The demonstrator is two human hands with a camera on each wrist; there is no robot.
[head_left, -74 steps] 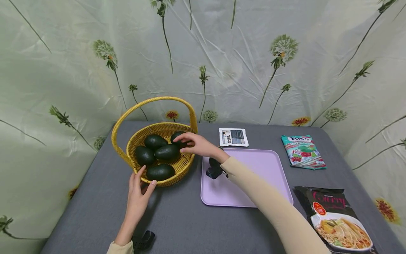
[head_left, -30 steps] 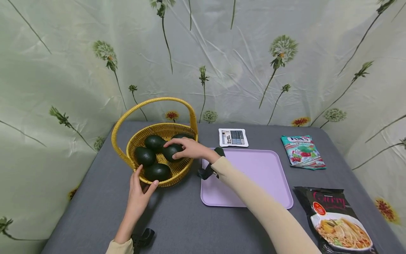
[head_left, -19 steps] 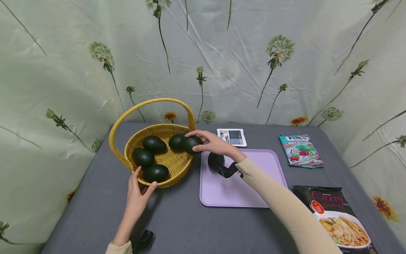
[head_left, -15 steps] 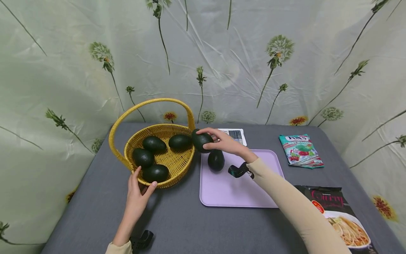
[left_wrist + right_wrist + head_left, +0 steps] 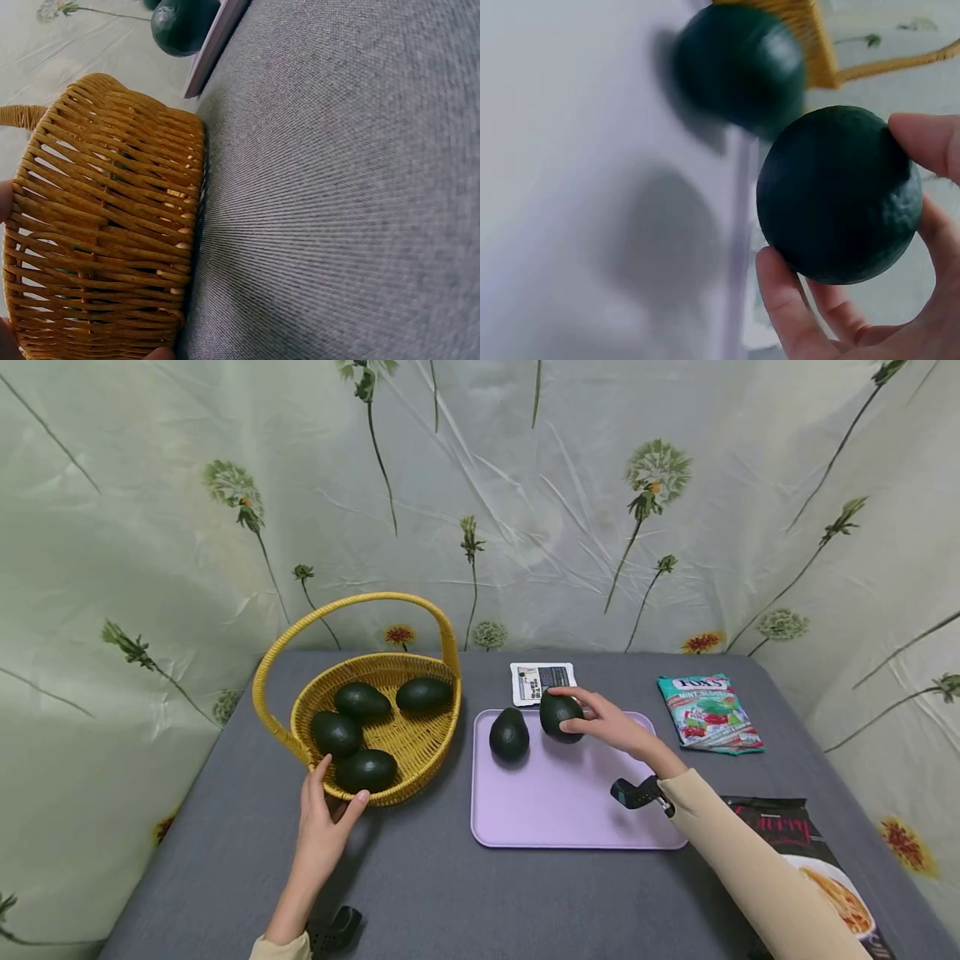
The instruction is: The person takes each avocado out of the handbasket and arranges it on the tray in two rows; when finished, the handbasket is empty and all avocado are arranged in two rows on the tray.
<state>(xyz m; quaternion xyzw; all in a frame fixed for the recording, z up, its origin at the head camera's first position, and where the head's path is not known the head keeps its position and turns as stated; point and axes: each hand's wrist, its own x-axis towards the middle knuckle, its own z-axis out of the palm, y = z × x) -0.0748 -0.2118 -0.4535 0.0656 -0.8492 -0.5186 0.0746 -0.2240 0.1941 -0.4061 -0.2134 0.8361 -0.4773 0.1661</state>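
Note:
My right hand (image 5: 611,727) grips a dark green avocado (image 5: 559,718) with thumb and fingers. In the right wrist view this avocado (image 5: 840,195) hangs above the lilac tray (image 5: 570,818), its shadow apart from it. Another avocado (image 5: 509,735) lies on the tray's left part. My left hand (image 5: 322,831) holds the near rim of a yellow wicker basket (image 5: 420,758), which has a tall arched handle. Inside the basket rest several avocados (image 5: 363,702). In the left wrist view the woven basket wall (image 5: 105,225) shows, with only bits of fingers at the frame's edge.
Behind the tray lies a small white packet (image 5: 542,678). A green candy bag (image 5: 711,714) is at the back right. A black curry noodle pack (image 5: 780,827) lies at the front right, partly behind my right sleeve. A flowered cloth (image 5: 562,485) hangs behind the grey table (image 5: 450,902).
My right hand took hold of an avocado in the basket, lifted it over the right rim and carried it rightward above the tray. The left hand has stayed at the basket's rim.

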